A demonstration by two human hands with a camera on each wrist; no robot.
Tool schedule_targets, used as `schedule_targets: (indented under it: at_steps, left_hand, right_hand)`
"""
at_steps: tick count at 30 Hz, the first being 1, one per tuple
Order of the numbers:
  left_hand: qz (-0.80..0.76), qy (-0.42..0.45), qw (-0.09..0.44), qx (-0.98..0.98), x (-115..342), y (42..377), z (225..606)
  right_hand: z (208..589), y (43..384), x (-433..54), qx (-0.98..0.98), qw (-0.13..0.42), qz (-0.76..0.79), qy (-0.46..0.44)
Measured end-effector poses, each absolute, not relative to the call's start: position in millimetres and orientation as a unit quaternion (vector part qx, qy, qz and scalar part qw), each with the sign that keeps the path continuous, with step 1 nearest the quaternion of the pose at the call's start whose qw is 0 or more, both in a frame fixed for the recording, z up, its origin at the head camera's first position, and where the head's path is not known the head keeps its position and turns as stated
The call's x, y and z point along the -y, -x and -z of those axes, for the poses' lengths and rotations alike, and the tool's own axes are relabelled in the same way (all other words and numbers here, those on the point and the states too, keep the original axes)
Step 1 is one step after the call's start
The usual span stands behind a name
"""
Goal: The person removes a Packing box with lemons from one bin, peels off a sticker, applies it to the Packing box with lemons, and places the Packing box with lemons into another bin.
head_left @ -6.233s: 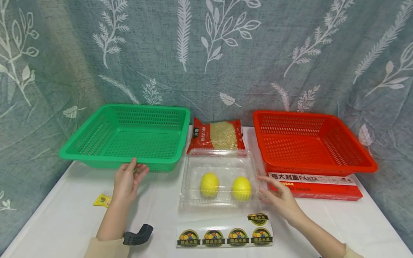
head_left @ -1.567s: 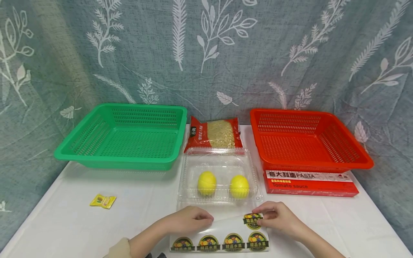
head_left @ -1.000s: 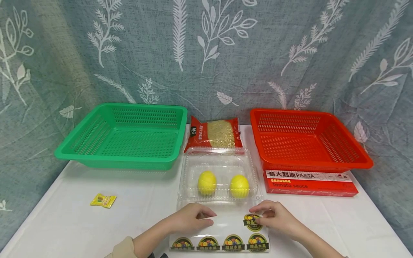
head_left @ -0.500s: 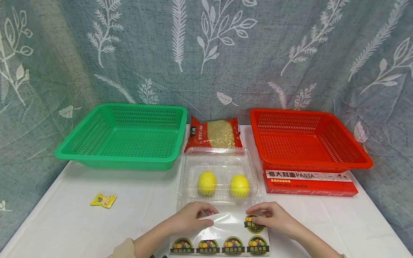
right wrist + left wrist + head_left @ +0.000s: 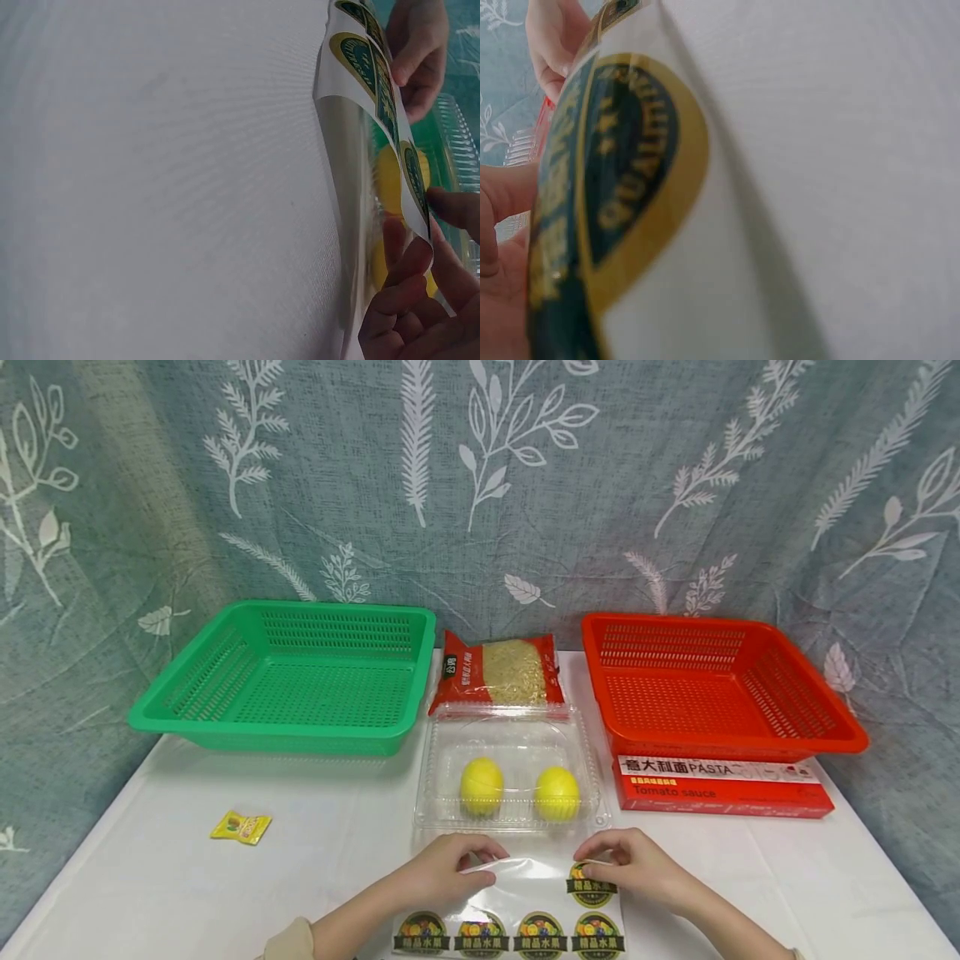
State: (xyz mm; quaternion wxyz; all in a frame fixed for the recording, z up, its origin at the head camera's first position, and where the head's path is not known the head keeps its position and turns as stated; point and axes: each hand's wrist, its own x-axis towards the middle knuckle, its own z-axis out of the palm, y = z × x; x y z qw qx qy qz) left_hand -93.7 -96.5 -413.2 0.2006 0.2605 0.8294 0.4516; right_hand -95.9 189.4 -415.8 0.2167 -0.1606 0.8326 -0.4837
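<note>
One grey-blue cloth curtain printed with white leaves [image 5: 337,485] hangs behind everything, above a white cloth-covered table [image 5: 172,893]. A rectangular green plastic basket with slotted walls [image 5: 277,727] stands at the back on the left, and a similar red plastic basket [image 5: 738,743] at the back on the right. Between them, nearer the person, lies a clear plastic hinged container [image 5: 517,828]. Just in front of it is a glossy white sheet of stickers [image 5: 517,893], bowed and partly raised off the cloth, as the right wrist view shows. A long red and white pasta box [image 5: 720,797] lies along the front of the red basket; a red and transparent bag of pale dry food [image 5: 513,672] sits behind the container.

The left hand [image 5: 446,870] pinches the sheet's far edge, thumb on the near face. The right hand [image 5: 641,864] pinches the far right corner between thumb and fingers. Two yellow lemon-like fruits [image 5: 481,787] show side by side at the container. Four round black and gold stickers [image 5: 540,935] line the sheet's near edge, with another beside the right thumb. Smallest is a yellow candy packet [image 5: 242,827], flat at left, well apart from both hands.
</note>
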Motion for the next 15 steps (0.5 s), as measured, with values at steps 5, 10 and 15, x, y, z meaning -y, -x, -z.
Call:
schedule_targets:
  at_steps: [5,10,15]
  left_hand:
    - [-0.451,-0.266,0.197,-0.829,96.9,94.1,415.2]
    - [-0.448,-0.268,0.198,-0.829,97.1,94.1,415.3]
    - [-0.446,-0.266,0.198,-0.831,97.0,94.3,414.9]
  right_hand:
    - [417.3,96.7,-188.4,-0.832,0.210,0.488,0.163]
    - [419.0,97.5,-187.3,-0.832,0.203,0.489,0.165]
    - [420.0,97.9,-186.4,-0.836,0.193,0.485,0.168]
